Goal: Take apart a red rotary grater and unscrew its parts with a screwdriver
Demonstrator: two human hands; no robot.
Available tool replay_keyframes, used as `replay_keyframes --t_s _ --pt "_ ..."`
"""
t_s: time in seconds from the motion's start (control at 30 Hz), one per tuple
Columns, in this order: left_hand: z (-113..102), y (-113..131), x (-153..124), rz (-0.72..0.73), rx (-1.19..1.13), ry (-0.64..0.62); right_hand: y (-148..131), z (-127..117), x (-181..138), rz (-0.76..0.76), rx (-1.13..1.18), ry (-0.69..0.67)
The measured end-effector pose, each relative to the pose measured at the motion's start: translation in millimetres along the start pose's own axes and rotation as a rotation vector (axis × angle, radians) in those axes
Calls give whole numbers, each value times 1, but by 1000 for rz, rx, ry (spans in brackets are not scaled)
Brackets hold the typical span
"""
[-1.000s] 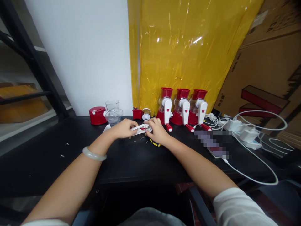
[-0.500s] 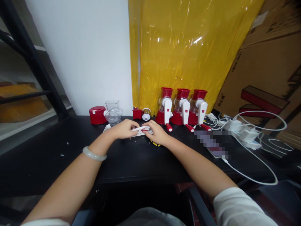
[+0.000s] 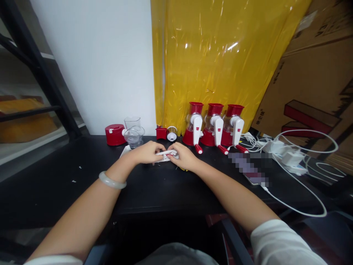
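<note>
Both of my hands meet over a small white plastic part (image 3: 166, 154) with a red piece, held just above the black table (image 3: 82, 176). My left hand (image 3: 147, 152), with a pale bangle on its wrist, grips the part's left end with curled fingers. My right hand (image 3: 184, 156) pinches its right end. A yellow-and-black object (image 3: 182, 169) lies on the table, mostly hidden under my right hand.
Three red-and-white hand-crank grinders (image 3: 215, 125) stand in a row before a yellow plastic sheet (image 3: 215, 55). A red lid (image 3: 114, 134), clear cups (image 3: 132, 133) and a small red part (image 3: 161, 133) sit at the back. White cables and chargers (image 3: 286, 156) lie right, by cardboard boxes (image 3: 317, 84).
My hands have drawn slightly closer together on the white part, the right fingers shifting left over it. Everything else on the table stays where it was.
</note>
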State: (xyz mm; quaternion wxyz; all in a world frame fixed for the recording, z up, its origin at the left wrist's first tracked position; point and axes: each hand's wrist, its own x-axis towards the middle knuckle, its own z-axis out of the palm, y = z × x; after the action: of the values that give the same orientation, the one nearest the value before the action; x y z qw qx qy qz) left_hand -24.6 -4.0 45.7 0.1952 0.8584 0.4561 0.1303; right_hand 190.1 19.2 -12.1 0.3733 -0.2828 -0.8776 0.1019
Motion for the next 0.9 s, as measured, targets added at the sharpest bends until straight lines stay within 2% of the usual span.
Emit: replay_keyframes --t_s 0.33,0.9 --pt "1 2 -1 -7 -46 -11 1 0 0 -7 9 -24" --pt "-3 4 -2 9 23 22 6 2 -1 -29 34 -54"
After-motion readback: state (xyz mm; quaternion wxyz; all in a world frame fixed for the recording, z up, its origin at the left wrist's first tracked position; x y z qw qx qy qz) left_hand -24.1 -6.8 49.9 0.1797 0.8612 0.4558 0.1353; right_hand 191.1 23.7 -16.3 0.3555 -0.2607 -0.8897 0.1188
